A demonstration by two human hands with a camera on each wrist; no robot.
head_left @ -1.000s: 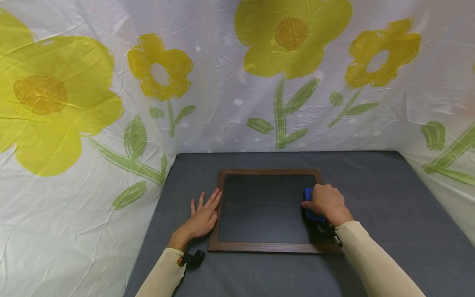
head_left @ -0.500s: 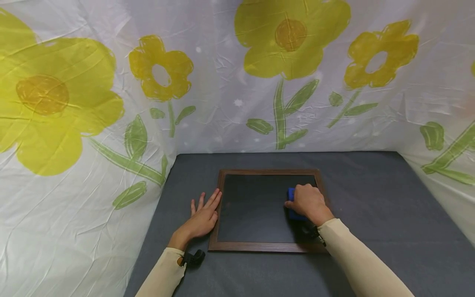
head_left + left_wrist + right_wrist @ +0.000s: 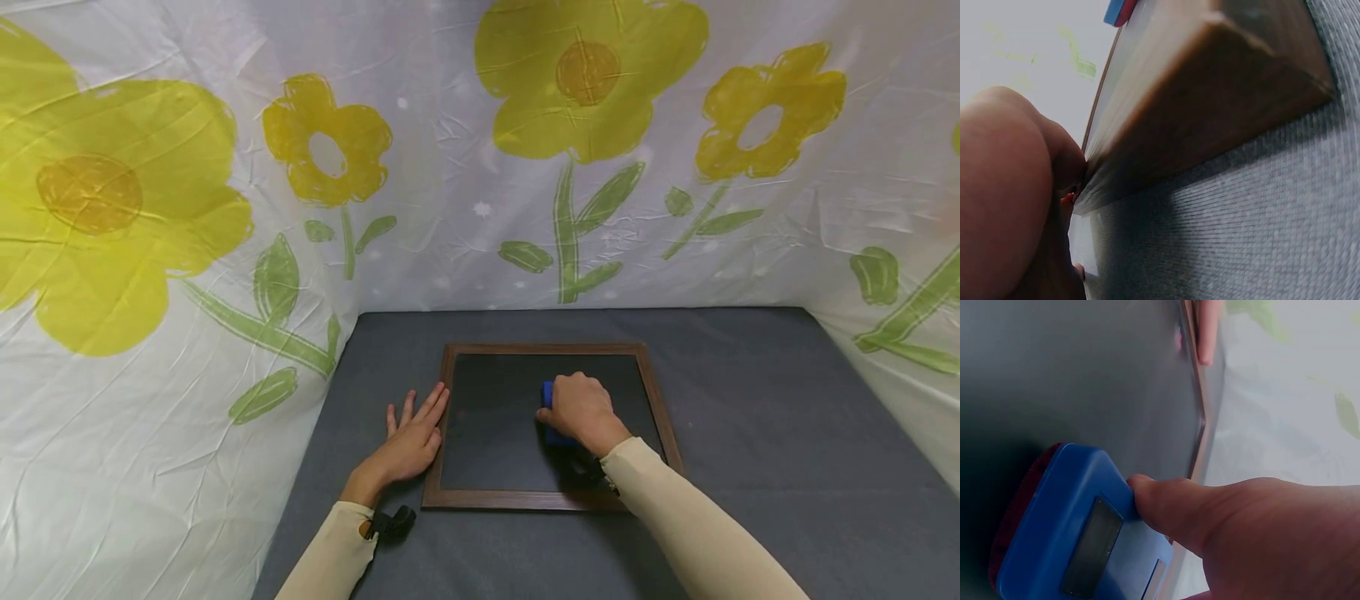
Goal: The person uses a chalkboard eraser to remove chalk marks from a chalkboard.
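On matte slate chalkboard (image 3: 495, 425), blocky blue eraser (image 3: 548, 395)

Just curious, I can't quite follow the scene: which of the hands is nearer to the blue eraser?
The right hand. It grips the blue eraser on the chalkboard. The left hand lies flat on the table against the board's left frame edge, apart from the eraser.

1. The chalkboard (image 3: 517, 425) has a dark grey, nearly black face inside a dark brown wood-grain frame.
2. The eraser (image 3: 1079, 531) is bright blue on its body, with a red pad underneath and a grey label patch.
3. The desk (image 3: 750, 400) is covered in plain dark grey felt.
4. The backdrop cloth (image 3: 450, 167) is white, printed with large yellow flowers, ochre centres, green stems and leaves.
5. Both sleeves (image 3: 690, 525) are pale cream.
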